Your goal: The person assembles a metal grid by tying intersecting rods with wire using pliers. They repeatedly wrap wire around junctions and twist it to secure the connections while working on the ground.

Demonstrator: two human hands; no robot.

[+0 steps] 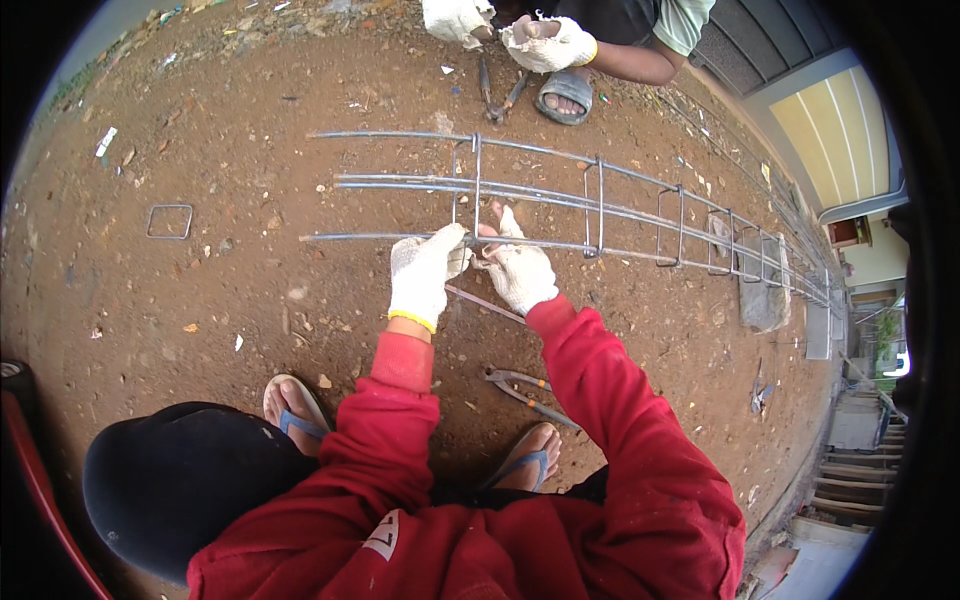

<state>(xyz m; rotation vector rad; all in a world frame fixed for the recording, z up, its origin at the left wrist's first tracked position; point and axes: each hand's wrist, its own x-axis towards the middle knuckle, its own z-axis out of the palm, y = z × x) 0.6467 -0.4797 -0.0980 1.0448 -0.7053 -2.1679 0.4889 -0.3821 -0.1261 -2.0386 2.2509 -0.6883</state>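
Note:
A long cage of steel reinforcing bars [365,236] lies across the ground in front of me, with several rectangular stirrups [478,190] around its bars. Both my hands wear white knit gloves. My left hand [420,278] is closed in a pinch at the near bar, beside the lower corner of the leftmost stirrup. Just right of that same corner is my right hand [520,272], its fingers bent and closed at the joint. Something thin and dark shows between the fingertips, too small to name for certain. Orange-handled pincers [530,393] lie on the dirt below my right hand.
Across the cage a person with gloved hands [552,44] crouches, another pair of pincers [496,100] by their sandal. A loose stirrup [170,222] lies at left. A grey block [763,298] sits under the cage at right; another tool [760,390] lies nearer.

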